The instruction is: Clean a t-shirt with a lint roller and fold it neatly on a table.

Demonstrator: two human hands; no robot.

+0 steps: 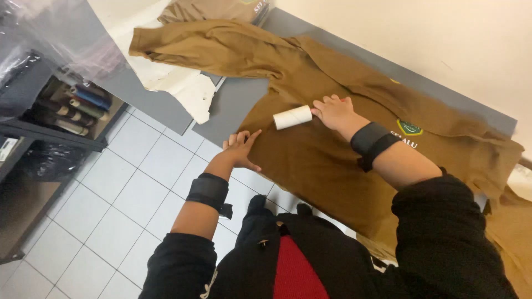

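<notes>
Nearest the head camera I note two black sleeves and two black wrist bands, one per forearm. On the shelf unit (66,111) at the far left I see several fabric rolls stacked in its open compartment; I cannot count them exactly. One brown shirt (327,149) lies spread across the grey desk (233,102), its hem along the near edge, one sleeve stretched toward the far left corner. My right hand (334,112) grips the handle end of one white lint roller (292,117), fingers curled around it, roller resting on the shirt just left of the fingertips. My left hand (240,148) lies flat and open at the shirt's near edge, holding nothing.
</notes>
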